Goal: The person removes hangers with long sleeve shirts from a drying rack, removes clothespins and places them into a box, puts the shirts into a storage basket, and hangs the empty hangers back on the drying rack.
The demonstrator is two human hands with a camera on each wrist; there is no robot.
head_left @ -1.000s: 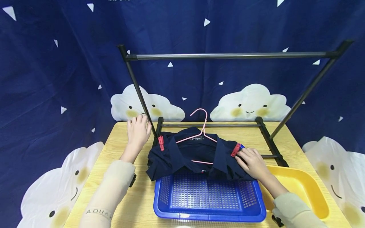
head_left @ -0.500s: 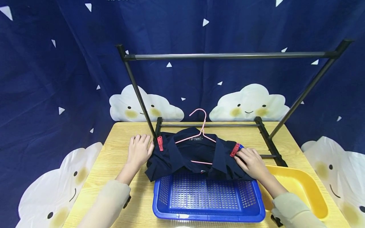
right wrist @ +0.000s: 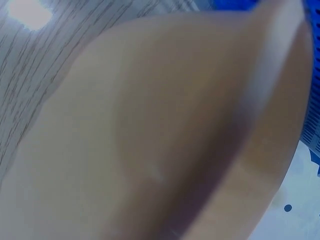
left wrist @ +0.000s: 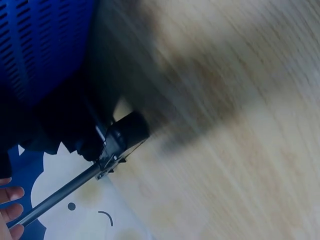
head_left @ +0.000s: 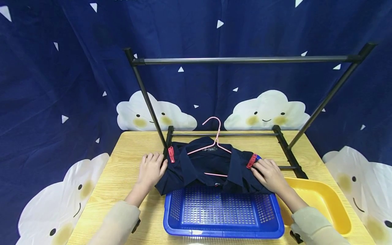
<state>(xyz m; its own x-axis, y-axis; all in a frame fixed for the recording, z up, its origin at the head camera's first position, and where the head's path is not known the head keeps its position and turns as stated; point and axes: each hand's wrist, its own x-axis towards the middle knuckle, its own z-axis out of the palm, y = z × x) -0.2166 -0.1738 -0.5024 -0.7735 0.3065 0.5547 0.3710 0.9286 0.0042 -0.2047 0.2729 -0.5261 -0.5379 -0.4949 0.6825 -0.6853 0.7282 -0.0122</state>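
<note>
A dark navy collared shirt (head_left: 211, 163) lies across the back of a blue basket (head_left: 223, 233), with a pink hanger (head_left: 218, 131) in its neck, hook upward. Red clothespins sit at both shoulders: the left clothespin (head_left: 171, 154) and the right clothespin (head_left: 251, 161). My left hand (head_left: 151, 170) is beside the shirt's left edge, thumb close to the cloth; whether it touches is unclear. Loosely bent fingers (left wrist: 12, 192) show at the left wrist view's corner. My right hand (head_left: 269, 173) grips the shirt's right shoulder beside the clothespin; some fingertips are hidden.
A black metal rack (head_left: 245, 60) stands behind, its bar above the shirt. One rack foot (left wrist: 127, 132) shows in the left wrist view. A yellow basin (head_left: 330, 204), blurred and large in the right wrist view, lies under my right forearm on the wooden table (head_left: 128, 153).
My left hand has come down and toward me from beside the rack's left post to the shirt's left edge. My right hand stays at the right shoulder.
</note>
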